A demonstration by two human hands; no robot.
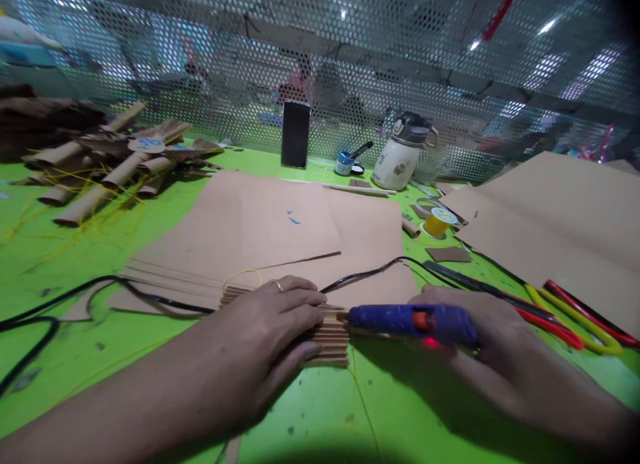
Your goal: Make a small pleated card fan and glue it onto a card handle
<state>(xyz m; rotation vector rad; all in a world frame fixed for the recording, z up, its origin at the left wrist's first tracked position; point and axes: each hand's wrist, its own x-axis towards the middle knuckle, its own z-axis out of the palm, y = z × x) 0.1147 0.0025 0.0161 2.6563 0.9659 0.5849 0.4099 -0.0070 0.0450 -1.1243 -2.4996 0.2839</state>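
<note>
"What did the person wear?"
"A thin, gold-coloured finger ring (277,287) on the left hand (280,331), near that hand's twelve o'clock edge."
"Plain or set with a stone?"
"It was too small to tell."
"And the arms?"
"The left forearm (145,384) was bare right out to the view's eight o'clock edge. The right hand (493,344) was bare where it showed, as was the right wrist (565,397), towards four o'clock."

The green table (165,384) is bearing pleated paper (333,347) at its near middle, brown sheets (260,214) from eleven to twelve o'clock, and paper tubes (125,171) at ten. A flask (397,163) is standing at one, a yellow spool (437,223) at two, scissors (555,328) at three.
</note>
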